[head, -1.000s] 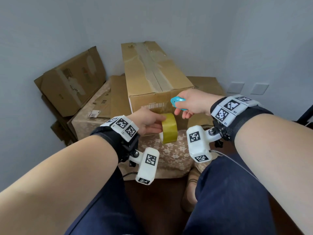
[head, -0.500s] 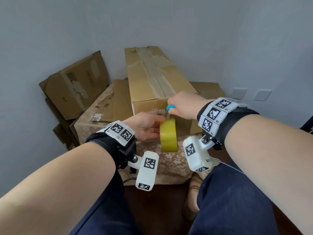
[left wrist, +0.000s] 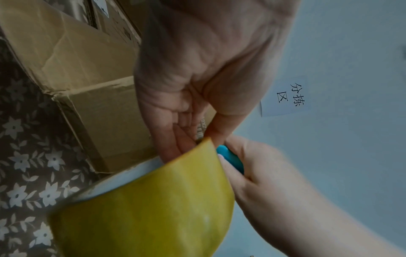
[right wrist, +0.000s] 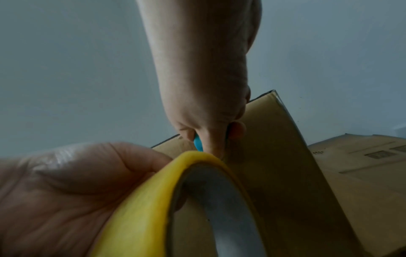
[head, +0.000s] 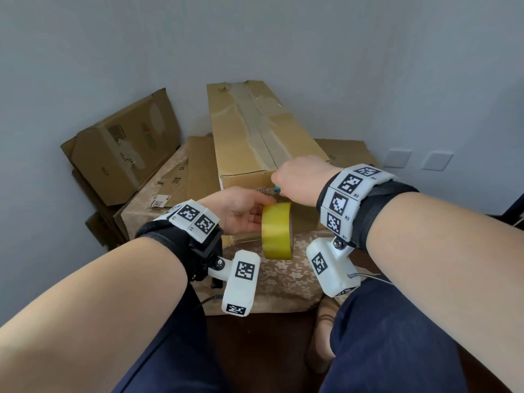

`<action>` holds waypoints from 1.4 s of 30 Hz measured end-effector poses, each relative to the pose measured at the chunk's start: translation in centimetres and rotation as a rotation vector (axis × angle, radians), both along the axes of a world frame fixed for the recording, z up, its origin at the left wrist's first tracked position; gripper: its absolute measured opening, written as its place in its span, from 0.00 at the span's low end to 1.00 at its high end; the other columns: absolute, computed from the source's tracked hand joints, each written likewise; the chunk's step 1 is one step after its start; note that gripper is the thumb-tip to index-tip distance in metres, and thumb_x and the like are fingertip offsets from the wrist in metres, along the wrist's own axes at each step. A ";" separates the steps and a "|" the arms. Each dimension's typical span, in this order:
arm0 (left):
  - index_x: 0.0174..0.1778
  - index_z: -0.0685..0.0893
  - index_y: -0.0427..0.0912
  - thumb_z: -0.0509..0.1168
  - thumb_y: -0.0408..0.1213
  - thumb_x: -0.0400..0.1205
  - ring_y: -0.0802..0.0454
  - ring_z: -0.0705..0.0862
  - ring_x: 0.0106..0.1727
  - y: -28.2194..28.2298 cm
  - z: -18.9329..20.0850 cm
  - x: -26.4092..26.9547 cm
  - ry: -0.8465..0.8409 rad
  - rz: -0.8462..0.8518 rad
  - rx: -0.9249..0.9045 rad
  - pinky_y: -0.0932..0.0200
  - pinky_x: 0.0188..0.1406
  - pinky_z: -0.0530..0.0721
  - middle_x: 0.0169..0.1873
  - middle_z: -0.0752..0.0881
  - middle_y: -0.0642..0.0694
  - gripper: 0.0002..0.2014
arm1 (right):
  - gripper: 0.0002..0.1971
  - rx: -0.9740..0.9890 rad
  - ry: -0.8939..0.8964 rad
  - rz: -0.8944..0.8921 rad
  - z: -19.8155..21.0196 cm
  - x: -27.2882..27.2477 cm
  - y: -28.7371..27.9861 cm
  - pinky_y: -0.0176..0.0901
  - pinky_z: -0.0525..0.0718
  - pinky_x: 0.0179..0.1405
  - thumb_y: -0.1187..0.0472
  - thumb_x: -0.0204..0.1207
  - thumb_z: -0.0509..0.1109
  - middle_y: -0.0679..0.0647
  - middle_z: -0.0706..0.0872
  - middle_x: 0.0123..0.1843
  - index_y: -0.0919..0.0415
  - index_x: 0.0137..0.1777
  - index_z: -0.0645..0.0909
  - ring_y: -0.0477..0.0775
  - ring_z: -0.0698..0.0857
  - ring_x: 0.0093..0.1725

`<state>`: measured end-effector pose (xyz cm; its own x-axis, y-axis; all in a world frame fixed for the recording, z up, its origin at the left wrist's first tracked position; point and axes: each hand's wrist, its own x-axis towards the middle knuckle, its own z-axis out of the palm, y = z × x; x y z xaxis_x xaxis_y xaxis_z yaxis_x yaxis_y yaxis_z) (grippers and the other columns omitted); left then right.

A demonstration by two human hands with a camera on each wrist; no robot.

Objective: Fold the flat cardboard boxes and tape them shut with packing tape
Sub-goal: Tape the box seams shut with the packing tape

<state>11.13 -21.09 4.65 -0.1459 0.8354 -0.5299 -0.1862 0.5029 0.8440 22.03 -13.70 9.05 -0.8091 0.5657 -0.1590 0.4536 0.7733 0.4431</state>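
Note:
A long taped cardboard box (head: 255,131) lies on a flower-patterned table, its near end (head: 243,182) facing me. My left hand (head: 241,211) holds a yellow roll of packing tape (head: 276,231) on edge against that end, fingers inside the roll's core. The roll (left wrist: 149,208) fills the lower left wrist view. My right hand (head: 300,177) grips a small blue cutter (head: 277,189) just above the roll, at the box's top front edge. The blue cutter (right wrist: 197,142) and the roll (right wrist: 153,200) show in the right wrist view, the cutter mostly hidden by fingers.
A folded box (head: 124,148) leans on the wall at the left. Flat cardboard sheets (head: 181,177) lie under and beside the long box, another (head: 348,151) at the right. The floral cloth (head: 283,279) covers the table's front. Wall sockets (head: 399,158) are at the right.
My right hand with the blue cutter has come down and left, to the box's front edge just above the roll. The left hand keeps the roll against the box end.

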 end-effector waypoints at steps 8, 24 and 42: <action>0.61 0.79 0.34 0.62 0.30 0.83 0.48 0.83 0.40 0.3 -0.1 -0.9 0.105 -0.056 -0.056 0.55 0.36 0.85 0.42 0.84 0.39 0.11 | 0.10 -0.063 0.015 -0.264 -0.6 2.6 2.0 0.44 0.74 0.33 0.62 0.83 0.62 0.53 0.80 0.44 0.60 0.57 0.84 0.57 0.81 0.42; 0.47 0.80 0.42 0.60 0.28 0.84 0.51 0.79 0.35 -0.6 1.5 -1.8 0.365 -0.282 -0.028 0.61 0.28 0.82 0.38 0.80 0.44 0.07 | 0.16 -0.792 0.766 -0.372 -0.9 3.3 1.5 0.39 0.80 0.25 0.72 0.77 0.55 0.55 0.84 0.44 0.50 0.40 0.76 0.51 0.78 0.30; 0.46 0.82 0.45 0.60 0.29 0.83 0.52 0.77 0.37 -0.4 2.0 -2.2 0.415 -0.204 0.045 0.60 0.34 0.77 0.38 0.81 0.45 0.08 | 0.07 -0.908 0.881 -0.378 -1.8 2.6 1.7 0.36 0.78 0.23 0.62 0.82 0.63 0.53 0.89 0.48 0.51 0.52 0.81 0.48 0.78 0.29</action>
